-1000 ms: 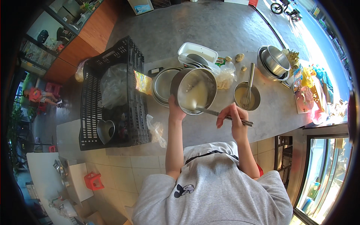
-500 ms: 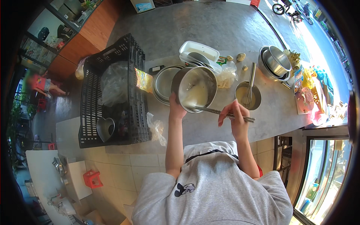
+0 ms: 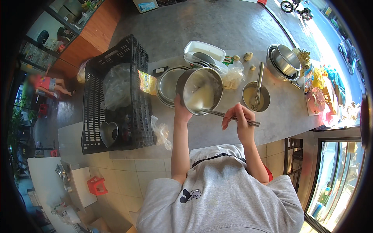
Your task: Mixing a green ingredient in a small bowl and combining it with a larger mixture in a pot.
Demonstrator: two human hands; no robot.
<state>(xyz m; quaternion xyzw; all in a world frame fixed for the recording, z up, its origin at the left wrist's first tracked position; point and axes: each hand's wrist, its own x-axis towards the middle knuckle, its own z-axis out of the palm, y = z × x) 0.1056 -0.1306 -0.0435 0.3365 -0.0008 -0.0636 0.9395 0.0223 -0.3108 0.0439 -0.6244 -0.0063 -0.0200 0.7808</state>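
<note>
My left hand (image 3: 182,110) grips the side and rim of a deep metal bowl (image 3: 218,92), tilted so its inside shows. Pale yellow, creamy mix (image 3: 203,97) lies in the bowl. My right hand (image 3: 241,121) is closed around a long, thin metal-handled utensil (image 3: 215,112). Its far end reaches over the bowl's near rim into the mix, where a whitish blur hides its shape. To the right, a small metal pot (image 3: 267,96) holds yellowish liquid, and a wire whisk (image 3: 259,83) leans in it. Stacked round metal pans (image 3: 164,89) sit beside the bowl on the left.
A black plastic crate (image 3: 134,105) with plastic bags and a heart-shaped tin (image 3: 108,133) stands at left. Behind the bowl is a white plastic container (image 3: 204,49). Stacked metal bowls (image 3: 286,60) and colourful packages (image 3: 319,97) occupy the right. A person (image 3: 48,84) is at far left.
The utensil and my right hand have shifted slightly left. The bowl stays tilted in my left hand. The person at far left has changed pose.
</note>
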